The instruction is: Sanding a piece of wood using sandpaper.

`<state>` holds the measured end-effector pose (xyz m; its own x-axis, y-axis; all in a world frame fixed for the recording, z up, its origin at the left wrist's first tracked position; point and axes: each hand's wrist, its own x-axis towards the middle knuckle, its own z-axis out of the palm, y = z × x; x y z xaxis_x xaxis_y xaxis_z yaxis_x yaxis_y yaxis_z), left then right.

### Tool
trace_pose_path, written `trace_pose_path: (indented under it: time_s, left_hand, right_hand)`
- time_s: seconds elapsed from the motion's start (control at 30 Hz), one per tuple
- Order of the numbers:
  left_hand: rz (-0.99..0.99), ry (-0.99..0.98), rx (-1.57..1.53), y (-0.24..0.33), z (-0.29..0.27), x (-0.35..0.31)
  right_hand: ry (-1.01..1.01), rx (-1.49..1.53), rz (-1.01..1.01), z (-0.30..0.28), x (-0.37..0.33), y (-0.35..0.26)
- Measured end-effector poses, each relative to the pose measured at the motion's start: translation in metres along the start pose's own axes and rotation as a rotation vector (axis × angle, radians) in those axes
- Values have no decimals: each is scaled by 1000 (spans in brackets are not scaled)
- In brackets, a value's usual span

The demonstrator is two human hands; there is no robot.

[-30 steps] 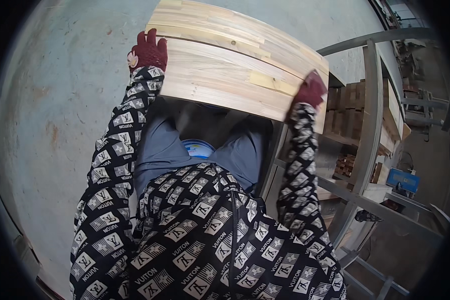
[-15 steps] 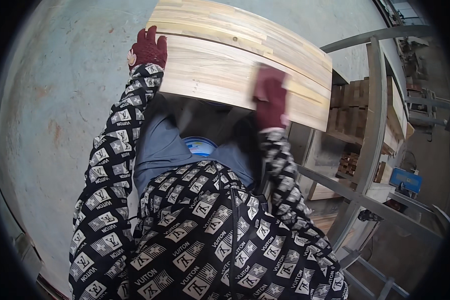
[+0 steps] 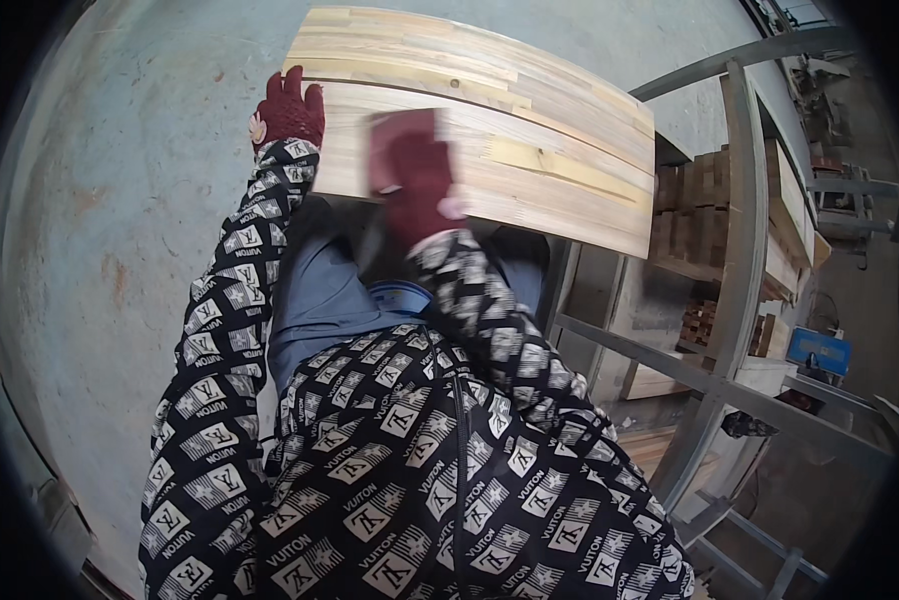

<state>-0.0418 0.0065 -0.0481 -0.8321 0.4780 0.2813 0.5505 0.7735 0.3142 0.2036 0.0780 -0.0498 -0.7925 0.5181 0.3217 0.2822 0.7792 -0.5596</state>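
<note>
A pale wooden board (image 3: 530,130) made of glued strips is carried flat in front of me, above the concrete floor. My left hand (image 3: 288,108), in a dark red glove, grips the board's left edge. My right hand (image 3: 410,175), also in a red glove and blurred by motion, lies flat on top of the board near its near edge, left of the middle. Black-and-white patterned sleeves cover both forearms. My legs in blue-grey trousers show under the board.
A grey metal rack (image 3: 740,250) stands at the right with stacked wooden blocks (image 3: 700,200) and boards on its shelves. A blue object (image 3: 818,350) lies lower right. Grey concrete floor (image 3: 120,200) spreads to the left. A blue round thing (image 3: 400,297) shows below the board.
My right hand has left the board's right edge and slid leftward across its top to near the middle. My left hand has stayed on the left edge.
</note>
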Motion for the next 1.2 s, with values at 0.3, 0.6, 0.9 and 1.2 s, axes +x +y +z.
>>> trace_pose_path:
  time_s: [0.3, 0.6, 0.9, 1.2]
  left_hand:
    - [-11, -1, -59, 2, -3, -3]
    - [-26, 7, -15, 6, -3, -1]
    - [-5, 1, -63, 4, -6, -2]
    - [-38, -12, -64, 7, -7, -3]
  right_hand:
    - [198, -172, 260, -102, -14, 108]
    - [511, -357, 670, -156, -14, 182]
    - [31, -67, -235, 10, 30, 3]
    - [353, -393, 372, -171, -20, 181]
